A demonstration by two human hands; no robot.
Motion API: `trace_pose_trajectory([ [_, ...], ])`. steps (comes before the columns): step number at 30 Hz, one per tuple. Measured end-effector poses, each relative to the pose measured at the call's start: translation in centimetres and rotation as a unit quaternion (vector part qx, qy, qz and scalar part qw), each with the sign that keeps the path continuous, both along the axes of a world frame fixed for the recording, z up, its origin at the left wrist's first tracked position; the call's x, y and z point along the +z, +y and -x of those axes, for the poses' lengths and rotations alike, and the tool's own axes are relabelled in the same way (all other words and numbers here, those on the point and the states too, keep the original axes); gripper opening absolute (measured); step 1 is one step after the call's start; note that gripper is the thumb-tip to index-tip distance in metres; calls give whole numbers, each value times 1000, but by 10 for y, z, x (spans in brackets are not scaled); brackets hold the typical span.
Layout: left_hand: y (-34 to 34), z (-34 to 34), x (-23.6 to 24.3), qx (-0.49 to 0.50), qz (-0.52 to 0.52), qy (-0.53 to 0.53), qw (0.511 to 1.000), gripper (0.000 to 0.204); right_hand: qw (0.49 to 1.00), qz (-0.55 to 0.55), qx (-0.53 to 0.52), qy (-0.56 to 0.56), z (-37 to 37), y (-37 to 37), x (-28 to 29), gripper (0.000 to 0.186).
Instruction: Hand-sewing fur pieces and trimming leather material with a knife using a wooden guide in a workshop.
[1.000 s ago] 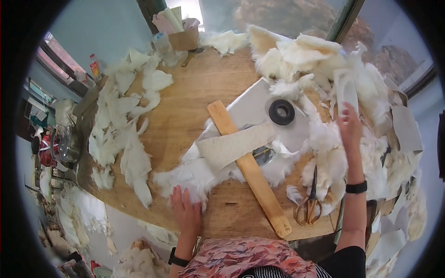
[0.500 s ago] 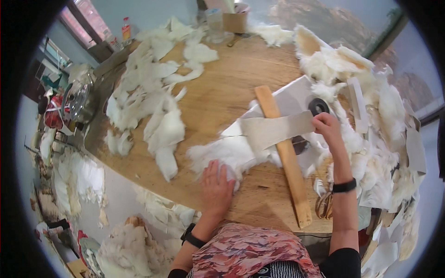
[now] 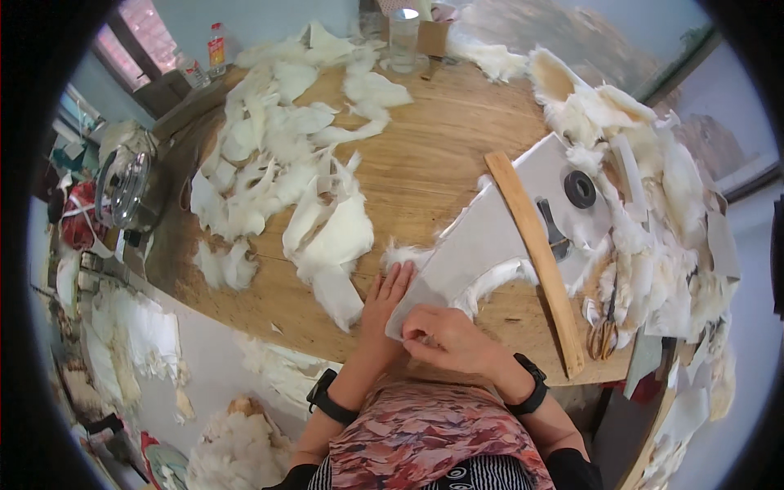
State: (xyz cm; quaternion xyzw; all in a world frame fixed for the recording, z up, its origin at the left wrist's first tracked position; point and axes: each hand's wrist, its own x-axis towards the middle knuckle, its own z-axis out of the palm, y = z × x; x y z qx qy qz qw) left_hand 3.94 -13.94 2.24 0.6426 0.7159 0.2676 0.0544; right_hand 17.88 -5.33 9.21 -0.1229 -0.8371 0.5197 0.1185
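A pale piece of fur hide (image 3: 490, 233) lies bare side up on the wooden table, with white fur showing along its edges. My left hand (image 3: 382, 306) rests flat beside its near left end, fingers stretched out over a tuft of fur. At that same end my right hand (image 3: 447, 336) is closed in a pinch on the hide's near corner. A long wooden slat (image 3: 535, 265) lies across the hide, right of my hands. Beyond the slat, a black tape roll (image 3: 580, 189) and a black-handled tool (image 3: 552, 230) sit on the hide.
White fur scraps (image 3: 327, 233) spread over the table's left and far side. Furry hides (image 3: 653, 237) pile up on the right, with gold-handled scissors (image 3: 604, 339) near them. A metal pot (image 3: 131, 188) stands far left; a clear cup (image 3: 403, 41) stands at the back.
My right hand has come from beside the tape roll down to the near left, bringing the lifted flap of hide with it. The flap now lies flat. My left hand stays down flat.
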Motion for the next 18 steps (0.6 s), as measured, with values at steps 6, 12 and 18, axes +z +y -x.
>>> trace_pose_trajectory([
  [6, 0, 44, -4, -60, 12, 91, 994, 41, 997, 63, -32, -20, 15, -11, -20, 15],
  [12, 12, 63, 12, -100, 47, 50, 993, 35, 993, -22, -50, -107, 29, -16, -50, 13],
  [18, 19, 53, 30, -109, 43, 8, 993, 30, 981, -105, -69, -146, 30, -31, -59, 23],
])
